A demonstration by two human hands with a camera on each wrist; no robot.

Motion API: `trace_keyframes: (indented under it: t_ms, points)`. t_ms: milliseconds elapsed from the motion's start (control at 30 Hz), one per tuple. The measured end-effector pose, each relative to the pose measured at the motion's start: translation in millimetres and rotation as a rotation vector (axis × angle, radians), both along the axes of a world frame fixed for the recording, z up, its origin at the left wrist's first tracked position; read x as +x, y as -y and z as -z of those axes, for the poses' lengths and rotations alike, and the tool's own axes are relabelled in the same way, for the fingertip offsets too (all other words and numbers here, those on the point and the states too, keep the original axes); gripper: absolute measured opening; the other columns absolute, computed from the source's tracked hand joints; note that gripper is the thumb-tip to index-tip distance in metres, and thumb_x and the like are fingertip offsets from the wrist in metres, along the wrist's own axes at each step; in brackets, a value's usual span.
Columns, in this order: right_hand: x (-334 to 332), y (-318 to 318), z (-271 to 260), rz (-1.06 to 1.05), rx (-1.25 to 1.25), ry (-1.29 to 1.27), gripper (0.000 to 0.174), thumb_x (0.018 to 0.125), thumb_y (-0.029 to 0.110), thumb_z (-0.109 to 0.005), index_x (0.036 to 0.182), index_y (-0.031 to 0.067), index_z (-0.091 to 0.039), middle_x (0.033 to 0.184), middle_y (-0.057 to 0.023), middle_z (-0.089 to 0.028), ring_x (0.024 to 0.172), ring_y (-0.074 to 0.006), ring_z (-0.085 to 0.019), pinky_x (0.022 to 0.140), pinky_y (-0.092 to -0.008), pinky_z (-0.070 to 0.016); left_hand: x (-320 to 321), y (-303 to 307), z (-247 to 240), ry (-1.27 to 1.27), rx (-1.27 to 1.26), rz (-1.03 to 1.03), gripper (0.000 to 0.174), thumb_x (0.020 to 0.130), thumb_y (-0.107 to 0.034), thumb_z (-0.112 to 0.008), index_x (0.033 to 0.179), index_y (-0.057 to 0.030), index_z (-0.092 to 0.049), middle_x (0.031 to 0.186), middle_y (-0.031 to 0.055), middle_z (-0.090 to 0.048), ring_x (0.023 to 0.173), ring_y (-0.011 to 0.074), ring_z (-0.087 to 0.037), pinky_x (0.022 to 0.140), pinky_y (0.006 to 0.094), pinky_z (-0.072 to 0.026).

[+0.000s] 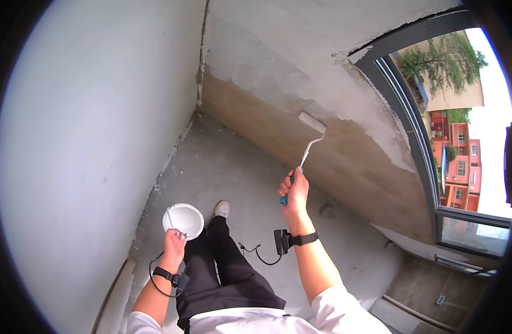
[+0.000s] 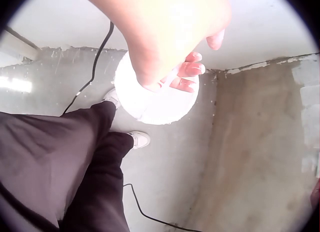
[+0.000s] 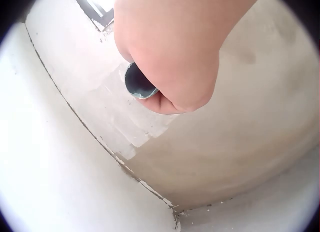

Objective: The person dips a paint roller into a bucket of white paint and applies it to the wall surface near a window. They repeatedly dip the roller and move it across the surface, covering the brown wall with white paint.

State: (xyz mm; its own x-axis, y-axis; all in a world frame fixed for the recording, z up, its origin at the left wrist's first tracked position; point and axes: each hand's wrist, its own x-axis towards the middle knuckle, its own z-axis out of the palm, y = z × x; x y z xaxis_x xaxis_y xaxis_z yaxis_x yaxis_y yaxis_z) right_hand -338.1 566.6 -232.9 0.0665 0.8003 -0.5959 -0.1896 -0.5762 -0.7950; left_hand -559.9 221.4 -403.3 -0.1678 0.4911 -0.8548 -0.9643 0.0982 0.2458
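My right hand [image 1: 296, 193] grips the blue handle of a paint roller [image 1: 312, 122], fingers curled round it. The roller's white sleeve lies over the brown wall [image 1: 367, 158], close to the lower edge of the pale coated area [image 1: 256, 61]. In the right wrist view the dark hollow end of the handle [image 3: 138, 83] sticks out of the fist; the sleeve is hidden there. Low on the left, my left hand [image 1: 174, 246] holds a white bucket [image 1: 183, 218] by its thin handle, fingers curled. The bucket [image 2: 167, 109] hangs in front of my legs, its inside white.
A plain pale wall [image 1: 89, 122] stands at the left and meets the brown wall in a rough corner. At the right is a dark-framed window [image 1: 428, 145]. My shoes [image 1: 222, 209] stand on the grey floor [image 1: 250, 189]. Black cables [image 2: 95, 67] hang near my wrists.
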Motion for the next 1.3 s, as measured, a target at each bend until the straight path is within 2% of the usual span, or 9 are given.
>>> trace_keyframes:
  t_ms: [167, 300, 400, 500, 767, 900, 1067, 1200, 1300]
  points:
    - [-23.9, 1.6, -51.1, 0.019, 0.033, -0.044, 0.033, 0.108, 0.038, -0.044, 0.090, 0.0107, -0.044, 0.060, 0.0031, -0.034, 0.047, -0.0081, -0.028, 0.044, -0.0269, -0.0264, 3.9, 0.1, 3.2, -0.028, -0.055, -0.027, 0.017, 0.088, -0.020, -0.055, 0.074, -0.0133, -0.048, 0.070, 0.0025, -0.049, 0.073, 0.0198, -0.053, 0.088, 0.0363, -0.0456]
    - [-28.9, -3.3, -35.2, 0.030, 0.018, -0.036, 0.035, 0.108, 0.038, -0.043, 0.088, 0.0102, -0.043, 0.061, 0.0018, -0.034, 0.048, -0.0093, -0.029, 0.045, -0.0280, -0.0287, 6.2, 1.2, 3.8, -0.023, -0.047, -0.032, 0.016, 0.087, -0.019, -0.054, 0.074, -0.0132, -0.047, 0.070, 0.0029, -0.049, 0.072, 0.0199, -0.052, 0.088, 0.0366, -0.0458]
    - [-28.3, -21.2, 3.3, 0.119, -0.144, -0.092, 0.034, 0.109, 0.037, -0.042, 0.088, 0.0102, -0.043, 0.063, 0.0020, -0.034, 0.050, -0.0098, -0.030, 0.047, -0.0277, -0.0286, 6.1, 5.3, 5.2, -0.027, -0.048, -0.044, 0.015, 0.087, -0.018, -0.054, 0.074, -0.0129, -0.047, 0.069, 0.0030, -0.049, 0.071, 0.0198, -0.051, 0.087, 0.0367, -0.0459]
    - [-29.0, -24.2, 18.6, 0.121, -0.168, -0.087, 0.034, 0.109, 0.037, -0.042, 0.088, 0.0103, -0.043, 0.062, 0.0025, -0.033, 0.050, -0.0093, -0.029, 0.047, -0.0275, -0.0282, 2.6, 13.4, 6.9, -0.024, -0.061, -0.056, 0.015, 0.086, -0.018, -0.054, 0.073, -0.0128, -0.047, 0.069, 0.0030, -0.049, 0.070, 0.0195, -0.051, 0.087, 0.0367, -0.0460]
    - [-23.9, -5.0, -54.2, 0.019, -0.003, -0.090, 0.034, 0.109, 0.038, -0.042, 0.089, 0.0106, -0.044, 0.059, 0.0026, -0.033, 0.047, -0.0088, -0.029, 0.043, -0.0275, -0.0269, -2.9, 17.8, 1.6, -0.021, -0.095, -0.062, 0.016, 0.086, -0.021, -0.055, 0.074, -0.0137, -0.048, 0.071, 0.0024, -0.051, 0.075, 0.0203, -0.054, 0.086, 0.0352, -0.0451]
    - [-39.4, -3.8, -35.0, 0.034, 0.008, -0.074, 0.034, 0.108, 0.038, -0.043, 0.089, 0.0102, -0.043, 0.061, 0.0018, -0.033, 0.048, -0.0098, -0.028, 0.044, -0.0281, -0.0286, -6.2, 16.3, 1.8, -0.003, -0.083, -0.054, 0.016, 0.087, -0.023, -0.056, 0.075, -0.0139, -0.048, 0.074, 0.0019, -0.052, 0.079, 0.0211, -0.056, 0.086, 0.0343, -0.0436]
    - [-28.1, -35.2, 7.7, 0.153, -0.224, -0.156, 0.034, 0.108, 0.037, -0.044, 0.088, 0.0103, -0.043, 0.061, 0.0025, -0.033, 0.047, -0.0096, -0.028, 0.044, -0.0275, -0.0284, -12.1, 17.0, -20.9, -0.028, -0.069, -0.048, 0.016, 0.087, -0.024, -0.056, 0.076, -0.0141, -0.048, 0.077, 0.0018, -0.053, 0.082, 0.0206, -0.056, 0.087, 0.0341, -0.0428]
    - [-28.0, -19.5, -39.6, 0.124, -0.177, -0.189, 0.034, 0.108, 0.037, -0.043, 0.088, 0.0102, -0.043, 0.061, 0.0026, -0.032, 0.047, -0.0094, -0.028, 0.044, -0.0272, -0.0277, -20.2, 17.4, -39.5, -0.031, -0.063, -0.024, 0.016, 0.086, -0.025, -0.056, 0.076, -0.0144, -0.048, 0.077, 0.0018, -0.054, 0.083, 0.0204, -0.056, 0.087, 0.0332, -0.0420]
    - [-30.9, -6.7, -69.9, 0.034, -0.011, -0.139, 0.033, 0.108, 0.039, -0.046, 0.089, 0.0112, -0.046, 0.062, 0.0040, -0.034, 0.047, -0.0079, -0.030, 0.043, -0.0247, -0.0275, -21.7, 16.6, -55.0, -0.038, -0.050, -0.017, 0.016, 0.086, -0.025, -0.056, 0.075, -0.0149, -0.049, 0.075, 0.0020, -0.054, 0.083, 0.0207, -0.056, 0.086, 0.0327, -0.0414]
